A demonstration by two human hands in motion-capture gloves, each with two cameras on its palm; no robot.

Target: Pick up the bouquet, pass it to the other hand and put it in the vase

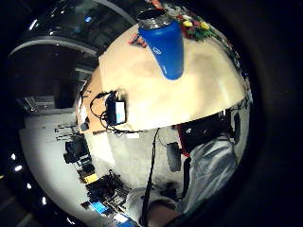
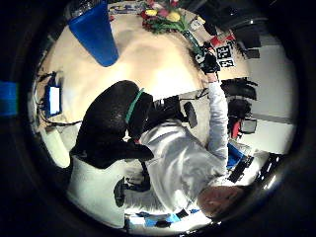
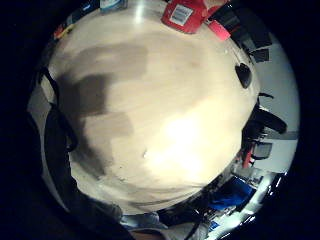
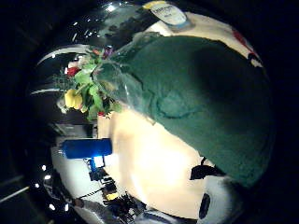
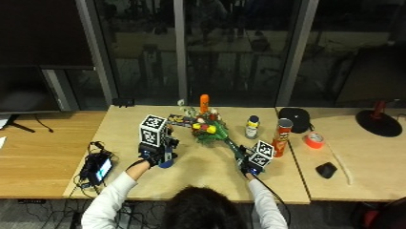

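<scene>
The bouquet point(image 5: 209, 129), yellow and red flowers in a green wrap, stretches across the table from its middle toward my right hand point(image 5: 249, 164). My right hand grips the wrapped stem end point(image 4: 196, 98); the same grip shows in the left thumb side palm view point(image 2: 209, 62). Whether the flower heads point(image 2: 165, 17) touch the table I cannot tell. The blue vase point(image 5: 167, 163) stands upright point(image 1: 165, 47) beside my left hand point(image 5: 152, 155). That hand hovers close to the vase, apart from it, holding nothing.
Behind the bouquet stand an orange bottle point(image 5: 204, 102), a small yellow-labelled bottle point(image 5: 252, 128) and a red crisp can point(image 5: 279, 138). A black pouch point(image 5: 294, 119), an orange tape roll point(image 5: 312, 140) and a black mouse point(image 5: 326, 170) lie right. A screen device with cables point(image 5: 98, 168) sits left.
</scene>
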